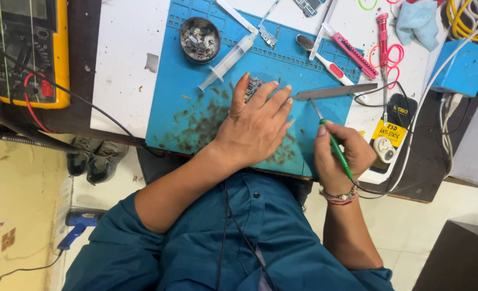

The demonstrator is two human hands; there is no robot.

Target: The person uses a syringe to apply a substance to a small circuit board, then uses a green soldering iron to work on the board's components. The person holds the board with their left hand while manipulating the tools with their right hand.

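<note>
A teal-sleeved worker's left hand lies flat, fingers spread, pinning a small circuit board to the blue mat; the right hand grips a green-handled soldering iron. Soldering appears underway; steadiness matters next.

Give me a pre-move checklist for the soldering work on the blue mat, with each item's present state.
1. Circuit board pinned flat: ok, the left hand lies over it on the blue mat.
2. Soldering iron gripped: ok, the right hand holds its green handle like a pen.
3. Iron tip clear of the left fingers: cannot tell, they are close together.
4. Iron cable free: ok, it trails off to the right.
5. Syringe within reach: ok, it lies on the mat above the board.
</note>
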